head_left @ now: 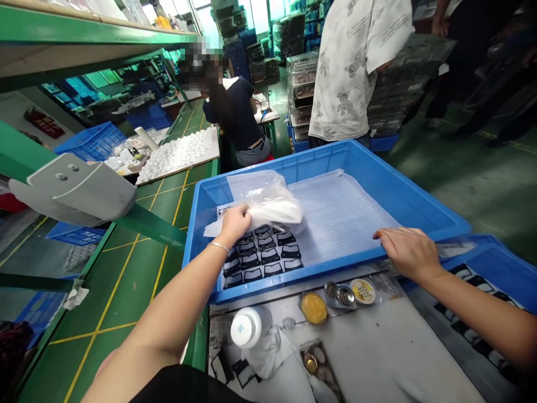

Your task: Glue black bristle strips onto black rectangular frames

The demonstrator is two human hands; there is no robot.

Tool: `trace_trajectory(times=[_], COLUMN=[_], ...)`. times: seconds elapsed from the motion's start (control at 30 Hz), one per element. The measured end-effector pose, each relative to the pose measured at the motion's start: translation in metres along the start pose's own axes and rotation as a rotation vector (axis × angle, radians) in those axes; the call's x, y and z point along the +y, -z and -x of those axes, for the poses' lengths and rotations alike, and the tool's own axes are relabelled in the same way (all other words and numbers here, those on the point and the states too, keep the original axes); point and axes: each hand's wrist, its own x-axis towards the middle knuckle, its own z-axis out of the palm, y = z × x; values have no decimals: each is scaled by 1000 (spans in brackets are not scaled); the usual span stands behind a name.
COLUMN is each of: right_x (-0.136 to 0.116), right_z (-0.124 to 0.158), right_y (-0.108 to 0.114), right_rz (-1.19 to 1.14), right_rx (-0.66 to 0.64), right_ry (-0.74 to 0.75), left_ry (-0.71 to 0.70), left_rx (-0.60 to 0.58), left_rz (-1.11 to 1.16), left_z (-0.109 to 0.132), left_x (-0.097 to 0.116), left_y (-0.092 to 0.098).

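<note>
A large blue bin (335,259) lies across the work surface, its floor lined with a white sheet (339,218). My left hand (237,221) is closed on the edge of a clear plastic bag with white, soft-looking contents (272,204), at the bin's left side. Under and in front of the bag, black-framed parts (262,254) lie in rows. At the bin's near right rim is my right hand (409,249), palm down with its fingers bent over the edge; whether it grips the rim is hard to tell.
Nearer me are a white bottle (247,327), a yellow sponge-like pad (314,308) and small metal tins (344,295). Another blue bin (499,257) is at the right. A green post (155,224) rises at left. Two people are beyond the bin.
</note>
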Motion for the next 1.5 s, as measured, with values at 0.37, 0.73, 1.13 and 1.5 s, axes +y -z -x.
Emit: trace_trajectory(times=[0.37, 0.73, 1.13, 1.5], right_x=[1, -7, -8, -12], right_z=[0, -1, 3, 7], right_y=[-4, -1, 0, 3], right_rz=[20, 90, -31, -126], right_rx=[59, 77, 155, 178], right_ry=[32, -32, 22, -8], left_ry=[-571, -831, 46, 57], left_rx=[171, -96, -237, -338], left_rz=[268, 285, 73, -148], left_z=[-16, -31, -107, -183], left_x=[211, 286, 67, 31], left_y=[-14, -61, -71, -125])
